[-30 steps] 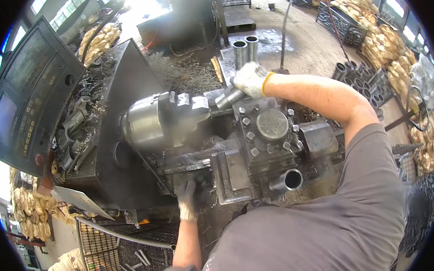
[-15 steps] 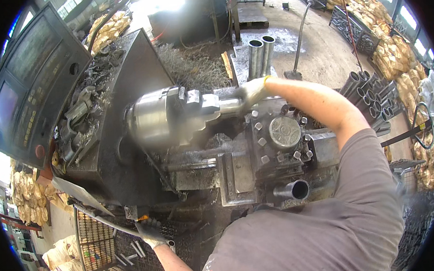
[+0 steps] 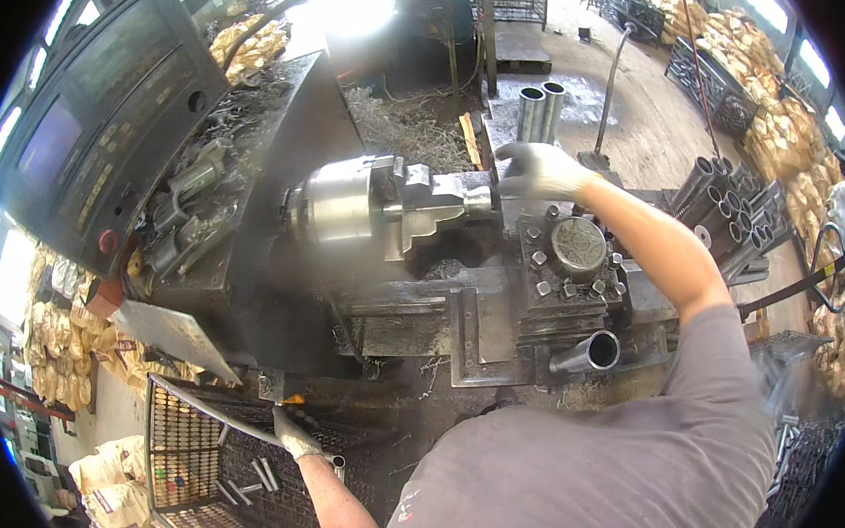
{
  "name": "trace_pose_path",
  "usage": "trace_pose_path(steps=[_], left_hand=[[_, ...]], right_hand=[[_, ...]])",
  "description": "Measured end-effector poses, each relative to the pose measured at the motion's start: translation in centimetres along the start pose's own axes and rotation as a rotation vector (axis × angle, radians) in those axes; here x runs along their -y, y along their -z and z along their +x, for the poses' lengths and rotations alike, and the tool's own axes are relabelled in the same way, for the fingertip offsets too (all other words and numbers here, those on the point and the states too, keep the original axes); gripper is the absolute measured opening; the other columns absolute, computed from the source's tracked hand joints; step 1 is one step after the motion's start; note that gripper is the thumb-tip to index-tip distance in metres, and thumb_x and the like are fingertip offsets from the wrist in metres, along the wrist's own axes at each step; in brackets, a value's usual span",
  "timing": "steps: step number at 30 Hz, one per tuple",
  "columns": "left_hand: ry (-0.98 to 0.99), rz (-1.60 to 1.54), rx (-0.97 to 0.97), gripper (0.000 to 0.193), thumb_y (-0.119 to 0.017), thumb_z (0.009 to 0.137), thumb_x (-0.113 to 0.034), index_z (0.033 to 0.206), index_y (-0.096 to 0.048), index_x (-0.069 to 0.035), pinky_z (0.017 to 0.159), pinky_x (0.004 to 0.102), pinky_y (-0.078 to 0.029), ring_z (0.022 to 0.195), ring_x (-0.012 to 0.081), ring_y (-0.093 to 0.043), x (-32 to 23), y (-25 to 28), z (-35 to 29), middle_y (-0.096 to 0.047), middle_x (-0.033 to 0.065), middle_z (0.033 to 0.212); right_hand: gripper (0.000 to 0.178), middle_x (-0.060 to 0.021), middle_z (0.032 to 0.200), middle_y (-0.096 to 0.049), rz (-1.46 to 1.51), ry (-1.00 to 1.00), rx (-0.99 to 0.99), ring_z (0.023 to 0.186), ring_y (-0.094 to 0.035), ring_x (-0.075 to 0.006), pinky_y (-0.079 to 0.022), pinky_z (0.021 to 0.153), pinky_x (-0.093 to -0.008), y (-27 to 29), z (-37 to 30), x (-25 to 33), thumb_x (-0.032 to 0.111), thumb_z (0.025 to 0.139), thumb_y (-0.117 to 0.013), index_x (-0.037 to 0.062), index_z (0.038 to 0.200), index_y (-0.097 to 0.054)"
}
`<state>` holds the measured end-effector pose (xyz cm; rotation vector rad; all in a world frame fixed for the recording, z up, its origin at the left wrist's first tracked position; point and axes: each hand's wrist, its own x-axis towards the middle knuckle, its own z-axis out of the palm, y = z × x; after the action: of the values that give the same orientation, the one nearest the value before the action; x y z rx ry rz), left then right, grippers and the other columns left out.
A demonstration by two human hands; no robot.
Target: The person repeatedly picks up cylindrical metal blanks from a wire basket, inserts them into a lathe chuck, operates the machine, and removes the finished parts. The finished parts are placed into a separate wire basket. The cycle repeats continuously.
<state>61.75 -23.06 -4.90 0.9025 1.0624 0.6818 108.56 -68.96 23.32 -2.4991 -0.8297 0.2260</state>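
My right hand point(image 3: 545, 172), in a pale work glove, hovers just right of the lathe chuck point(image 3: 339, 203). Its fingers are apart, with nothing visible between them. Facing them is the short bright end of a metal tube point(image 3: 479, 200) that sticks out of the stepped chuck jaws point(image 3: 427, 206). Low at the left, my gloved left hand point(image 3: 297, 434) reaches up to a small block with an orange piece point(image 3: 293, 400) below the machine's front. The fingers of that hand are too hidden to show their grip.
The square tool post point(image 3: 578, 245) stands below my right forearm, with a tube point(image 3: 588, 353) lying in front. Two tubes point(image 3: 541, 112) stand upright behind; more are stacked point(image 3: 729, 211) at right. A wire basket point(image 3: 184, 443) holding short tubes is at lower left, a control panel point(image 3: 94, 119) upper left.
My right hand has come off the tube at the chuck and opened beside its end. My left hand stays by the block. The whole view has shifted slightly.
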Motion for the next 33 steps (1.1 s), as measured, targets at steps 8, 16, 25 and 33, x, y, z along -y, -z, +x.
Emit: trace_pose_path(steps=[8, 16, 25, 33], left_hand=[[-1.852, 0.822, -0.258, 0.032, -0.07, 0.099, -0.002, 0.129, -0.067, 0.007, 0.097, 0.051, -0.06, 0.109, 0.0406, -0.073, -20.5, -14.9, -11.0, -0.074, 0.0248, 0.117], [-0.976, 1.627, -0.202, 0.081, -0.048, 0.106, -0.041, 0.174, -0.012, -0.015, 0.103, 0.055, -0.054, 0.117, 0.0465, -0.072, -39.9, -27.1, 5.1, -0.07, 0.0316, 0.132], [-1.886, 0.673, 0.068, 0.028, -0.062, 0.107, -0.006, 0.132, -0.067, 0.006, 0.086, 0.0378, -0.062, 0.097, 0.027, -0.074, -21.1, -21.7, -13.4, -0.075, 0.0186, 0.115], [-0.351, 1.157, 0.386, 0.037, -0.065, 0.097, -0.035, 0.11, -0.077, -0.002, 0.092, 0.0465, -0.057, 0.102, 0.0409, -0.074, 18.2, 7.0, -15.5, -0.079, 0.0231, 0.103]], right_hand=[[0.032, -0.0091, 0.1, -0.077, 0.669, -0.211, -0.851, 0.089, -0.07, -0.0144, -0.058, 0.083, -0.0292, -0.5, -24.3, 1.2, 0.011, 0.099, -0.075, -0.0062, 0.126, -0.071], [0.029, -0.0069, 0.105, -0.075, 0.616, -0.37, -0.959, 0.088, -0.068, -0.01, -0.057, 0.08, -0.0257, -6.2, -34.5, -0.6, 0.006, 0.099, -0.071, -0.0068, 0.124, -0.072], [0.028, -0.0088, 0.1, -0.08, 0.751, -0.442, -0.764, 0.086, -0.073, -0.011, -0.06, 0.078, -0.0257, -11.0, -38.5, -1.8, 0.004, 0.095, -0.076, -0.0039, 0.121, -0.074], [0.061, -0.0153, 0.119, -0.078, 0.728, -0.219, -0.356, 0.11, -0.075, -0.0191, -0.06, 0.093, -0.0351, -13.7, -35.1, -4.5, 0.015, 0.089, -0.083, -0.0027, 0.143, -0.06]])
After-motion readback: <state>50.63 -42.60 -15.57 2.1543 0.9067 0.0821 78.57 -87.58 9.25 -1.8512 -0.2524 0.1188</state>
